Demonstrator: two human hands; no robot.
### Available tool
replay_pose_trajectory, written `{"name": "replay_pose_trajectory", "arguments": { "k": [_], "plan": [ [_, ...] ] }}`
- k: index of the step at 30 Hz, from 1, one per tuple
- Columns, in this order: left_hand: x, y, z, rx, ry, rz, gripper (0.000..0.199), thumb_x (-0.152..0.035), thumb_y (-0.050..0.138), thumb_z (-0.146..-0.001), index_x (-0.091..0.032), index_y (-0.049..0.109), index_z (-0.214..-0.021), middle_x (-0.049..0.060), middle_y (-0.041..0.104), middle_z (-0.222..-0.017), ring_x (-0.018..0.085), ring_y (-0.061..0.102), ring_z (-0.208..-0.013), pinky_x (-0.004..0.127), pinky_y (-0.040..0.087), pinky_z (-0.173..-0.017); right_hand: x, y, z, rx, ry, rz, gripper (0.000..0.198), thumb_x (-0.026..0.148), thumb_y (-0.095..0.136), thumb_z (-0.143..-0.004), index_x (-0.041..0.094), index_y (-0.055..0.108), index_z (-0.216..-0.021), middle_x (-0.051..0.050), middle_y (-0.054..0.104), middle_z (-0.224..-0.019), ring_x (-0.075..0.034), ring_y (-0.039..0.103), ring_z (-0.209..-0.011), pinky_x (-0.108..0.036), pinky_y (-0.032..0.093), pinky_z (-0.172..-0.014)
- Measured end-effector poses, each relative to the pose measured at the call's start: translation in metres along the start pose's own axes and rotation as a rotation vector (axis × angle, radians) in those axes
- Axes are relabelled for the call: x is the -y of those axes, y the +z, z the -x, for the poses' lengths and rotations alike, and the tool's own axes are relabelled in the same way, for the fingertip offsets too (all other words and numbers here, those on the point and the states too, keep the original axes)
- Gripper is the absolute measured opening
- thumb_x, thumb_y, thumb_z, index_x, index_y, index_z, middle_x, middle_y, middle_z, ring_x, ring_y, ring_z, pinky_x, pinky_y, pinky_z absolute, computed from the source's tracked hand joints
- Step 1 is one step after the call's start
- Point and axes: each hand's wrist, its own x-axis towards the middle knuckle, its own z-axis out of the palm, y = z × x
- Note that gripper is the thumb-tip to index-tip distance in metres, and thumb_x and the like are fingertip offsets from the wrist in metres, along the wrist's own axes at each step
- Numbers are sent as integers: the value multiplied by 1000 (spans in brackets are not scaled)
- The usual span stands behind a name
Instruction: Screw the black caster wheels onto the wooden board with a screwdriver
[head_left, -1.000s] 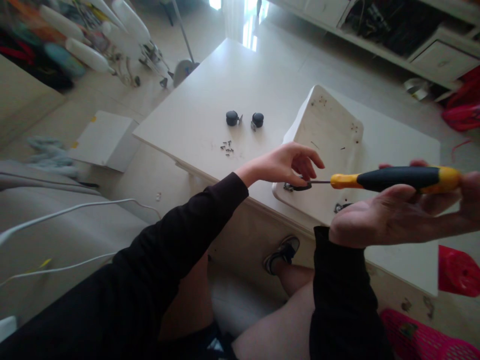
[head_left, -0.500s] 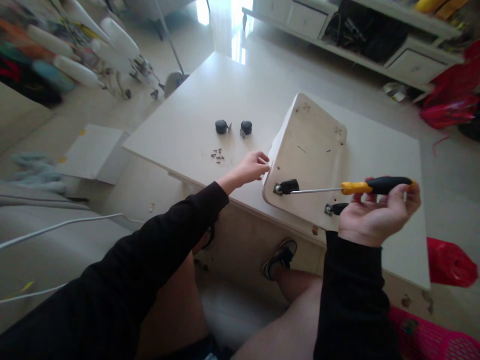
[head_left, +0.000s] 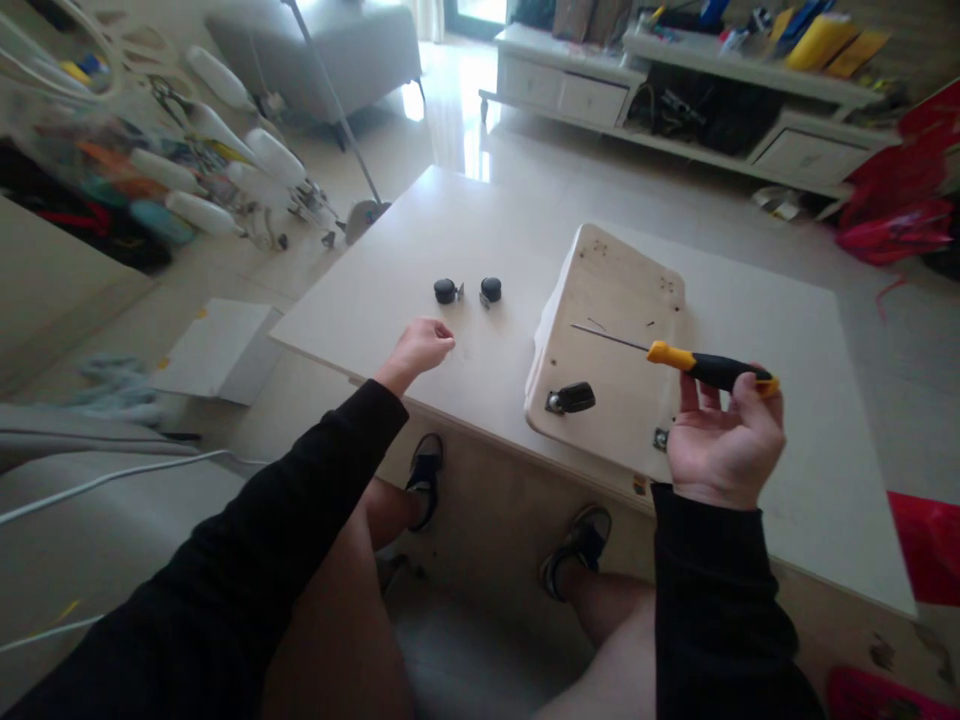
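My right hand (head_left: 726,445) holds a screwdriver (head_left: 671,356) with a yellow and black handle, its shaft pointing left above a pale cream, box-like piece (head_left: 611,300). That piece lies on the white table with a flat face up. A black caster (head_left: 575,398) is fixed near its front left corner; at the front right corner a metal mounting plate (head_left: 661,439) shows, the rest hidden by my hand. My left hand (head_left: 420,348) is at the tabletop with fingers pinched together, over the spot of the small screws, which it hides. Two loose black casters (head_left: 445,291) (head_left: 490,290) stand just beyond it.
The white table (head_left: 360,290) has its front edge close to my legs. On the floor to the left sits a white box (head_left: 217,350). A low white cabinet (head_left: 562,90) stands at the back, and red bags (head_left: 892,235) lie at the right.
My left hand has moved left from the cream piece's edge to the screws, and its fingers have closed. My right hand has shifted left with the screwdriver, now tilted differently. The view has tipped up.
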Motion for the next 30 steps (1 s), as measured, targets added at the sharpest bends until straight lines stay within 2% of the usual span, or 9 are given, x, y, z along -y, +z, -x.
{"name": "replay_pose_trajectory", "arguments": {
  "k": [3,7,12,17,23,30],
  "plan": [
    [26,-2,-3,-3,4,-85,7,-20,75,-80,-16,78,-85,6,74,-73,18,66,-68,28,47,-66,-4,0,0,16,21,-10,26,25,82,-73,25,68,-94,6,69,-101,-13,72,-93,-33,67,-82],
    [46,7,-5,16,42,-169,16,-16,73,-79,-17,79,-94,7,78,-89,18,68,-76,27,46,-68,-5,1,-1,13,44,-19,32,25,86,-68,24,68,-94,5,69,-103,-15,73,-94,-34,68,-82],
    [54,16,-10,13,57,-205,26,-15,72,-76,-18,79,-100,8,78,-96,19,65,-77,28,45,-69,-6,2,-2,23,44,-8,31,24,86,-68,24,68,-93,5,69,-104,-16,72,-96,-35,67,-82],
    [56,20,-14,20,74,-215,14,-13,70,-75,-19,77,-86,7,77,-89,20,65,-79,28,44,-71,-8,1,-3,32,46,0,27,26,85,-72,24,68,-93,6,68,-102,-15,73,-96,-38,66,-87],
    [40,22,-10,35,114,-157,4,-16,71,-80,-18,74,-80,7,77,-88,19,65,-78,29,46,-73,-7,0,-5,30,60,-15,30,27,87,-71,25,67,-94,6,69,-104,-15,72,-97,-39,66,-90],
    [-6,30,10,78,255,373,11,-27,76,-83,-17,72,-84,4,74,-78,13,62,-68,28,47,-67,-6,-6,-4,-10,113,-35,32,29,85,-72,25,63,-95,4,67,-106,-15,71,-100,-38,65,-93]
  ]
}}
